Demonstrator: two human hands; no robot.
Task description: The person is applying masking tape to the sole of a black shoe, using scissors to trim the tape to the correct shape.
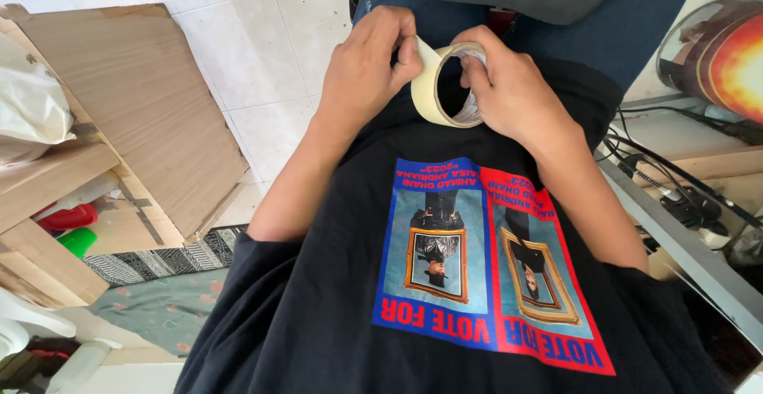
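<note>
1. As the view was taken from above the chest, a roll of beige masking tape (445, 84) was found held between both hands, in front of a black printed shirt (445, 283).
2. The right hand (513, 84) was seen closed on the roll, with fingers passed into its core and the thumb over the outer face; the roll lay just left of that palm.
3. The left hand (369, 68) was observed with thumb and forefinger pinched together on the free tape end (425, 52), which lay at its fingertips, to its right.
4. The roll was held on edge, its opening turned toward the camera; its axis ran roughly toward the viewer, and the lifted strip ran from the rim toward the left hand.
5. Both hands were in contact with the tape; neither was nearer.
6. A flattened cardboard sheet (135, 100) was noted well left of the left hand.
</note>
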